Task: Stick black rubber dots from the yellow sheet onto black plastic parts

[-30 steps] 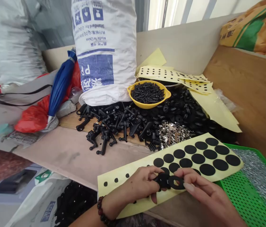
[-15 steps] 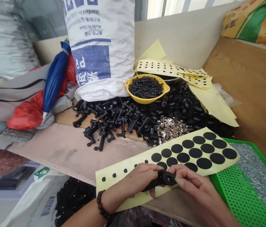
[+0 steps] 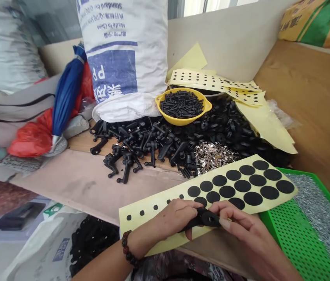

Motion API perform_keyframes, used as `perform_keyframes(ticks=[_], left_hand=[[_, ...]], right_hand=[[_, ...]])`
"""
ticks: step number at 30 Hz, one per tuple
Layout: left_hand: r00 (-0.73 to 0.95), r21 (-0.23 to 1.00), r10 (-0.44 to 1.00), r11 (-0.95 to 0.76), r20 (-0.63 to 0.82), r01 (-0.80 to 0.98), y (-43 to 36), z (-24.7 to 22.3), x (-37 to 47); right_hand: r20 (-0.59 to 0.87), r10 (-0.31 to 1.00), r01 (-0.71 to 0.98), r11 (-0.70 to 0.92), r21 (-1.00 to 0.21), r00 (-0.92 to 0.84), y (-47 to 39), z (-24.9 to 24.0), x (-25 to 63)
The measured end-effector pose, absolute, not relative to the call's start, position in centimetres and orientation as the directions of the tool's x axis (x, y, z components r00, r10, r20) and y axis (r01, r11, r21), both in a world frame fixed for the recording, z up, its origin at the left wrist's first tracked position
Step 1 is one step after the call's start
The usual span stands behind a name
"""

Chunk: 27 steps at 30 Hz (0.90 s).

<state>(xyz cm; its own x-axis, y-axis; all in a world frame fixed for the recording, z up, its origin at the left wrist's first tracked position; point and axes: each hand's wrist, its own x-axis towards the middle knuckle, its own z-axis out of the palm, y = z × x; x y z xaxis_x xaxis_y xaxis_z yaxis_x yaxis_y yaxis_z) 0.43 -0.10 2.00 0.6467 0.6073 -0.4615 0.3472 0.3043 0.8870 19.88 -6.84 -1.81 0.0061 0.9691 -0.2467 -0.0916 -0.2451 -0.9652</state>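
Observation:
My left hand (image 3: 177, 215) is closed around a black plastic part (image 3: 210, 217), whose round, flat end with a small hole points to the right. The thumb and fingers of my right hand (image 3: 235, 220) pinch the edge of that round end. Whether a thin round sticker lies on it, I cannot tell. Beneath both hands lies a yellow backing sheet (image 3: 141, 225). Black round stickers (image 3: 253, 198) fill its right half, and small black dots (image 3: 141, 213) show on its left.
Black crank-like handles (image 3: 126, 167) are heaped behind the sheet, beside small metal clips (image 3: 213, 156). A yellow bowl (image 3: 179, 121) holds black screw-like pieces. At right stands a green perforated tray (image 3: 299, 234) with silvery bits. A white sack (image 3: 150, 50) and blue umbrella (image 3: 68, 89) are behind.
The round end of the black part has tilted and turned slightly in my hands. Both hands keep their grip, and the camera view has shifted a little.

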Motion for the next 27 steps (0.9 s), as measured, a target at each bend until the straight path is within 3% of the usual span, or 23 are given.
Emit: perform_keyframes(ticks=[5, 12, 27], left_hand=[[0.665, 0.901, 0.610, 0.254, -0.431, 0.351, -0.1, 2.5, 0.8], [0.614, 0.886, 0.648, 0.239, -0.451, 0.398, -0.3, 2.9, 1.0], [0.714, 0.927, 0.601, 0.144, -0.360, 0.346, -0.1, 2.4, 0.7]], right_hand=[[-0.217, 0.974, -0.043, -0.219, -0.975, -0.061, -7.3, -2.6, 20.5], [-0.166, 0.985, -0.020, -0.165, -0.986, 0.035, -7.8, -1.6, 19.5], [-0.191, 0.981, 0.022, -0.191, -0.981, 0.017, -7.0, -2.6, 20.1]])
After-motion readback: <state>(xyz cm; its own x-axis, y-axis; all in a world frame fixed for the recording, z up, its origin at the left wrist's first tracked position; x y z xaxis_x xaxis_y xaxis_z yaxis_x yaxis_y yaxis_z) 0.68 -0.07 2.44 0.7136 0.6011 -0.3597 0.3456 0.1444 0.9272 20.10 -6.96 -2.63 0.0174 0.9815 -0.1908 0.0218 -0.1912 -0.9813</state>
